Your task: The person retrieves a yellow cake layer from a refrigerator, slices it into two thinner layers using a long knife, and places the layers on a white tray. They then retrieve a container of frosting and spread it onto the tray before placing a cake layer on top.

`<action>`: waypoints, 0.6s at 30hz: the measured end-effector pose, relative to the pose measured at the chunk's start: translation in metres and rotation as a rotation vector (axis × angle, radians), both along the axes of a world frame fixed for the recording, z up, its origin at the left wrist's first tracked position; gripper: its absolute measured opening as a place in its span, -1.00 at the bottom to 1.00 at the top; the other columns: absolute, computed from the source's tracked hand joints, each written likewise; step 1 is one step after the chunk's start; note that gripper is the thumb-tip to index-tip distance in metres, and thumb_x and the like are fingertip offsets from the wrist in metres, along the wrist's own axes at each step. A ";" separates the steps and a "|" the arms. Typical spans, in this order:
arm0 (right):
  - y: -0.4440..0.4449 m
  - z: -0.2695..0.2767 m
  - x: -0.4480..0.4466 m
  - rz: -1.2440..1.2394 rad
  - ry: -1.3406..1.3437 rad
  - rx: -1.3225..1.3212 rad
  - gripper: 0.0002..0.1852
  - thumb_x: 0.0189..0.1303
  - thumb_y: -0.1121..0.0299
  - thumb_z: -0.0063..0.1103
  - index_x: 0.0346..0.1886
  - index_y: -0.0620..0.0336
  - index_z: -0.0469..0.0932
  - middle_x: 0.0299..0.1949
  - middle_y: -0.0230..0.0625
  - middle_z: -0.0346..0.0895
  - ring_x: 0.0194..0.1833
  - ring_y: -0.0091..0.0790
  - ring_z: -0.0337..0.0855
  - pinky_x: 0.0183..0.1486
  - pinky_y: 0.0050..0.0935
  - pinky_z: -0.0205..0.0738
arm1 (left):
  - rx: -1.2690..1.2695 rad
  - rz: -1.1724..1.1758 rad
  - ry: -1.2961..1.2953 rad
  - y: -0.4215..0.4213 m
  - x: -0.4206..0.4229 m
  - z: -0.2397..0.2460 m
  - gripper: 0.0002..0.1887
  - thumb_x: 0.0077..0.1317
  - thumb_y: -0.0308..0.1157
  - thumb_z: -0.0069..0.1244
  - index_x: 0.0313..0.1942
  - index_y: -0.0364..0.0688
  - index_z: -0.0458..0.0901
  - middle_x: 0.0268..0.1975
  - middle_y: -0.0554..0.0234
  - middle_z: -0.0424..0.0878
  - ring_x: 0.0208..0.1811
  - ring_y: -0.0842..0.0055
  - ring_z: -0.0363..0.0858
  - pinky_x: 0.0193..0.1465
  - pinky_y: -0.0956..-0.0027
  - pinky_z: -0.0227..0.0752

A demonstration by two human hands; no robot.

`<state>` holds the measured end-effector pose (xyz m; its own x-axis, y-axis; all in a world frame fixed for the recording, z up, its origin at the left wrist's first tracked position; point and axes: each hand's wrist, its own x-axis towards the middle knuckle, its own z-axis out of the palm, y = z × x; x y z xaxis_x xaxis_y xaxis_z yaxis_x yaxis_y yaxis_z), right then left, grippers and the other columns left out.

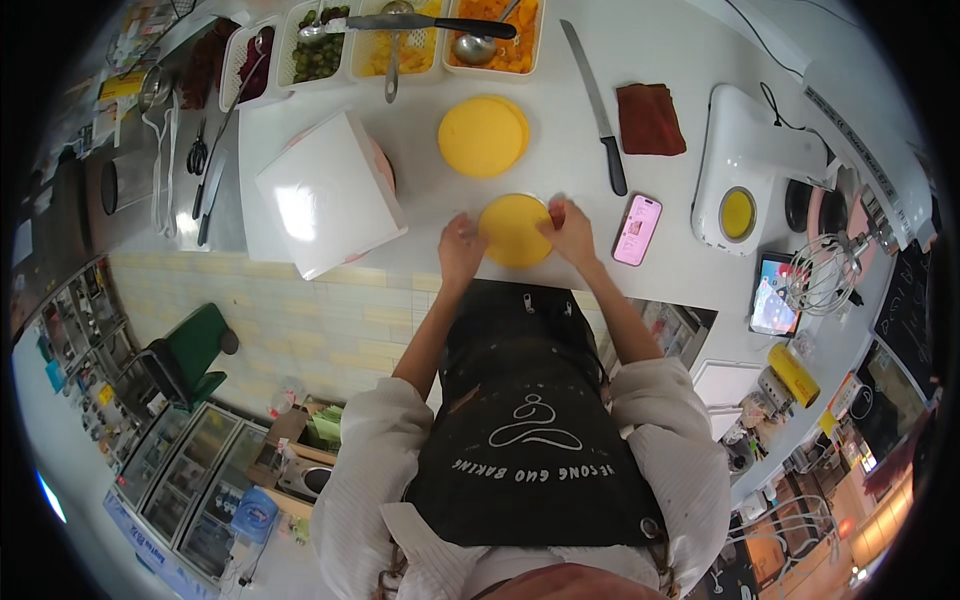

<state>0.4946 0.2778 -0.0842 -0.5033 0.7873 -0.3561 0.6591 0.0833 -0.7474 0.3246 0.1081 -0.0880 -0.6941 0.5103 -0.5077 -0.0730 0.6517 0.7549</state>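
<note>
A round yellow cake layer [514,231] lies on the white worktop right in front of me. My left hand [460,244] is at its left edge, with blurred fingertips, so their grip cannot be made out. On the opposite side, my right hand [570,229] has its fingers curled and pinches the layer's right edge, the thumb over the top. A thin pale line runs along the far rim of this layer. Just beyond it sit more yellow cake layers [481,136], stacked slightly out of line.
To the left, a glossy white box-like object [330,195] stands tilted. White baskets of cut fruit [491,56] line the back, a spatula [427,24] across them. Rightward lie a serrated knife [596,105], brown cloth [651,118], phone [637,229] and stand mixer [739,169].
</note>
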 end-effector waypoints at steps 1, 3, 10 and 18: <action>-0.007 -0.001 0.003 -0.003 0.012 -0.025 -0.60 0.05 0.32 0.53 -0.08 0.24 0.59 -0.21 -0.25 0.68 -0.26 -0.33 0.71 -0.12 -0.40 0.63 | -0.034 -0.070 0.023 0.001 0.003 0.002 -0.42 0.17 -0.30 0.35 0.16 -0.32 0.57 0.02 0.02 0.70 -0.05 0.30 0.73 0.03 0.28 0.61; -0.009 -0.003 0.003 0.050 -0.002 -0.037 -0.55 0.04 0.33 0.54 -0.03 0.28 0.56 -0.21 -0.23 0.69 -0.29 -0.33 0.71 -0.13 -0.42 0.62 | -0.106 -0.213 0.068 0.002 0.007 0.008 -0.43 0.18 -0.28 0.36 0.13 -0.36 0.57 0.00 0.10 0.71 -0.11 0.39 0.75 -0.02 0.34 0.62; -0.007 0.006 0.012 0.104 0.138 -0.362 -0.61 0.18 0.43 0.44 0.03 0.28 0.50 -0.13 -0.31 0.65 -0.17 -0.52 0.65 -0.09 -0.52 0.55 | 0.210 -0.116 -0.178 0.004 0.016 0.019 -0.62 0.20 -0.45 0.28 -0.01 -0.32 0.57 -0.04 0.05 0.71 -0.04 0.28 0.75 0.07 0.32 0.64; -0.006 0.049 0.073 0.007 0.475 -0.637 -0.75 0.27 0.63 0.22 0.00 0.24 0.50 -0.03 -0.23 0.68 -0.02 -0.38 0.69 0.08 -0.43 0.57 | 0.501 -0.485 -0.071 -0.004 0.035 0.085 -0.74 0.24 -0.63 0.16 -0.08 -0.25 0.54 0.03 0.13 0.72 0.05 0.33 0.74 0.11 0.33 0.64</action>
